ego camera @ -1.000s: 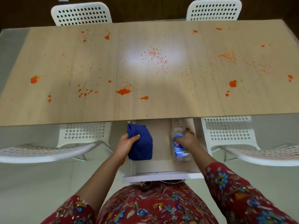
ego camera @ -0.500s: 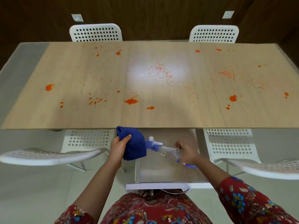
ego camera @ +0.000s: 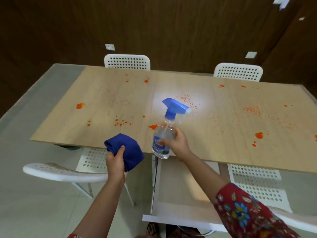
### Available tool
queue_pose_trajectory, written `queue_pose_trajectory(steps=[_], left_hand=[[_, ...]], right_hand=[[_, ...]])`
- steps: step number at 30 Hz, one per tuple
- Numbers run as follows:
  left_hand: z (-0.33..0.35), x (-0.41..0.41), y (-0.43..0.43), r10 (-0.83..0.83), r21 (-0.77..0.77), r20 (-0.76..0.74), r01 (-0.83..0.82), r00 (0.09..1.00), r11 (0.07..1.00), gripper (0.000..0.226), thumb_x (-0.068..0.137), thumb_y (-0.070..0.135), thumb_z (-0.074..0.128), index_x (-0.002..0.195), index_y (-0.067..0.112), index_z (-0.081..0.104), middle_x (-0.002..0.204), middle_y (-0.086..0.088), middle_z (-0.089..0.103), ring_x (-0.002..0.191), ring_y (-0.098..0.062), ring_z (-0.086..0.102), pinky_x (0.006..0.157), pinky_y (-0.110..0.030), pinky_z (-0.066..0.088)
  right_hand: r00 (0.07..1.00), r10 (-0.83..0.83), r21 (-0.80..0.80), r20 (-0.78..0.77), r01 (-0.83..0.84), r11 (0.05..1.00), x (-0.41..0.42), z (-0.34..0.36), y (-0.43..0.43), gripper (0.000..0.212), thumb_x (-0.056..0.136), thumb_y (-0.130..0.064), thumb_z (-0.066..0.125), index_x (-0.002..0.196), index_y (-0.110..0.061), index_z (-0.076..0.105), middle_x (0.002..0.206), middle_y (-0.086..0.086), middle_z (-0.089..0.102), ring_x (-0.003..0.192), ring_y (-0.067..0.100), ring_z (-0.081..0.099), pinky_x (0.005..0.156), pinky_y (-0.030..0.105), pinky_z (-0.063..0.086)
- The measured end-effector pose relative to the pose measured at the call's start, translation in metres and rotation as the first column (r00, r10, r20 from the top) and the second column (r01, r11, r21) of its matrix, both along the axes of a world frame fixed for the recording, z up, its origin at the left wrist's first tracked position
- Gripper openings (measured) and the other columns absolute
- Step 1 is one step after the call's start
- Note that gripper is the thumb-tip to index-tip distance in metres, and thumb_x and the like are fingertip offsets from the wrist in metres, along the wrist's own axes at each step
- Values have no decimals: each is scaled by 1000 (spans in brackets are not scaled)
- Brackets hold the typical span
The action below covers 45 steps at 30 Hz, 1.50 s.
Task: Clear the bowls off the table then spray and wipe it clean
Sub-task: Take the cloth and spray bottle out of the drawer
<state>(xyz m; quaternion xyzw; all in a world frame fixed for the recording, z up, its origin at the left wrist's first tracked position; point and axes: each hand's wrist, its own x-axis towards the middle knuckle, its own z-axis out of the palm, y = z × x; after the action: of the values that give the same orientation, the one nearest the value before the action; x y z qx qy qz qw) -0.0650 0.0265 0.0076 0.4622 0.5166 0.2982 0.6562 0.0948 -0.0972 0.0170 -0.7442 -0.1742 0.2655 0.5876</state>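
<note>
A long wooden table (ego camera: 188, 143) carries orange splatters (ego camera: 153, 126) and scattered orange crumbs; no bowls show on it. My left hand (ego camera: 115, 163) grips a folded blue cloth (ego camera: 127, 148) just above the table's near edge. My right hand (ego camera: 176, 143) holds a clear spray bottle (ego camera: 163, 136) upright by its body, over the near edge at the middle. Its blue trigger head (ego camera: 175, 107) has the nozzle pointing right.
Two white perforated chairs (ego camera: 127, 62) (ego camera: 238, 72) stand at the far side. Two more (ego camera: 68, 172) (ego camera: 257, 184) sit at the near side, left and right of me. A white open drawer or shelf (ego camera: 180, 194) juts out below the table in front of me. A dark wood wall lies behind.
Both hands rose from the drawer below to above the table's near edge. The spray bottle went from lying sideways to upright. The view tilted up.
</note>
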Motion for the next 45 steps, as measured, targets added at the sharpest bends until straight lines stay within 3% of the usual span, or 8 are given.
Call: queue_pose_trajectory(steps=[5,11,16,21,26,30,35,45], left_hand=[[5,-12,-1,26,-19,-5,-26,1000,999,16,95,12,55,85,24,57,88,6,62,84,-14,58,81,-34,45],[-2,-20,-9,-10,-42,-13,9,1000,999,11,96,12,55,106,10,58,93,3,62,89,-19,58,73,-32,46],[-3,-20,-20,-132,-28,-36,131,991,991,14,96,12,53,110,14,57,99,1,63,93,-21,58,72,-31,46],[-15,-31,-41,-267,-85,-71,260,961,962,21,97,15,54,117,14,56,107,-2,61,87,-16,58,80,-32,43],[-31,-39,-62,-388,-151,-121,369,914,917,23,96,18,56,118,17,56,111,-1,62,90,-14,60,81,-33,44],[-34,-30,-73,-445,-166,-149,421,883,892,27,96,17,56,123,13,57,113,-3,62,95,-18,59,81,-32,44],[-29,-11,-81,-506,-154,-163,485,847,861,24,96,17,56,120,12,58,113,-3,62,96,-18,58,70,-26,45],[-29,9,-77,-495,-123,-174,480,851,869,26,96,16,56,121,11,58,109,-1,63,96,-19,59,73,-29,45]], right_hand=[[999,7,11,52,-7,1000,-3,1,54,39,73,2,76,107,-10,60,88,-9,63,78,3,59,65,11,48],[998,-1,-13,61,2,1000,-1,-2,65,38,77,-8,75,100,-29,54,90,-12,63,91,15,64,72,20,50],[999,28,-94,-42,-32,995,-3,-8,31,81,74,-17,82,141,-22,36,124,-3,53,111,16,53,92,32,48],[956,139,-183,-259,-189,965,-40,-11,-78,24,96,-19,57,119,-14,61,111,9,70,95,21,68,86,32,53],[834,323,-343,-447,-493,799,-88,-37,-191,31,103,-21,44,95,-8,71,96,5,74,86,14,67,80,25,53],[748,541,-666,-385,-631,399,-112,-83,-221,40,105,-27,30,139,-18,50,144,1,48,130,17,45,107,29,34],[714,609,-800,-345,-563,207,-115,-117,-212,46,105,-29,25,149,-22,33,154,6,36,135,26,39,107,37,37],[687,664,-801,-296,-557,220,-62,-127,-186,43,102,-23,34,144,-23,43,151,6,39,135,28,39,106,37,37]])
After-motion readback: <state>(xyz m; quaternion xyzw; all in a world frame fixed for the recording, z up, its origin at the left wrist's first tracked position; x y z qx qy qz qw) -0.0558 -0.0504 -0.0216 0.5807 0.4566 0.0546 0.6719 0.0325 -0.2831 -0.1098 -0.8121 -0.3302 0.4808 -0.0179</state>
